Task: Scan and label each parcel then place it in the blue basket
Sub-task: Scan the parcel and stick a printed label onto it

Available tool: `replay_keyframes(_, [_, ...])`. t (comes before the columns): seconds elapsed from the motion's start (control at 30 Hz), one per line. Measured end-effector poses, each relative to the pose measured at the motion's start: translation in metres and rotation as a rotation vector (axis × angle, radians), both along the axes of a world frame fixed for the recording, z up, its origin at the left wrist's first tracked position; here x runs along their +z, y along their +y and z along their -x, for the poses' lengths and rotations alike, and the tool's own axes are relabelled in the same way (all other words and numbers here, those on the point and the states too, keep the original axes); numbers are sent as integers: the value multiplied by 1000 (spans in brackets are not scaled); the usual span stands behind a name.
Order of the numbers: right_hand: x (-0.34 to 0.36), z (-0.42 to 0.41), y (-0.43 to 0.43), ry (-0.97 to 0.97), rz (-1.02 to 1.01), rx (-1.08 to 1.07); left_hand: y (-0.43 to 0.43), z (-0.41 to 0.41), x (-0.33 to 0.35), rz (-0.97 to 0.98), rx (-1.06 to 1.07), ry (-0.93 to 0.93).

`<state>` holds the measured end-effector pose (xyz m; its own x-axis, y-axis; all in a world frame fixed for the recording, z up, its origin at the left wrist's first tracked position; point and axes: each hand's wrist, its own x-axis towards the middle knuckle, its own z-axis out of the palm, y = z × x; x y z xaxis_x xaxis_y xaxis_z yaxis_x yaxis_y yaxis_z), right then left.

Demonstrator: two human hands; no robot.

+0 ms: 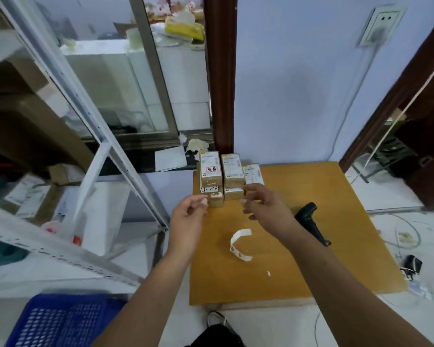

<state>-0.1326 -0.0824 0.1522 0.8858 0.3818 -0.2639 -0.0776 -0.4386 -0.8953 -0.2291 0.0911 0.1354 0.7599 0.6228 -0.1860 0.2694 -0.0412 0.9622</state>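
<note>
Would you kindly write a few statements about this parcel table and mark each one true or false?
1. The black scanner lies on the wooden table. True.
2. The left hand holds the scanner. False: it hovers near the parcels, apart from the scanner.
3. A curled label strip lies on the table. True.
4. The parcels sit in the blue basket. False: they are stacked at the table's far edge.
5. The right hand grips a parcel. False: its fingers are spread open.
</note>
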Motion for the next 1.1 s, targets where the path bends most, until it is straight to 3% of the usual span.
replay_keyframes(0.23, [-37,-74,68,84,60,3,60,-84,-54,-42,25,131])
replay_keyframes(0.5, [-113,-139,139,31,203,93,98,-172,-119,-117,-3,329])
replay_keyframes(0.7, [-150,-154,165,-28,269,47,104,-202,-159,-99,-65,360])
replay_keyframes(0.93, [-168,-153,161,25,80,-59,90,-199,-166,23,93,246])
replay_keyframes(1.1, [-144,-137,130,-9,-44,-110,66,-168,-140,161,197,143])
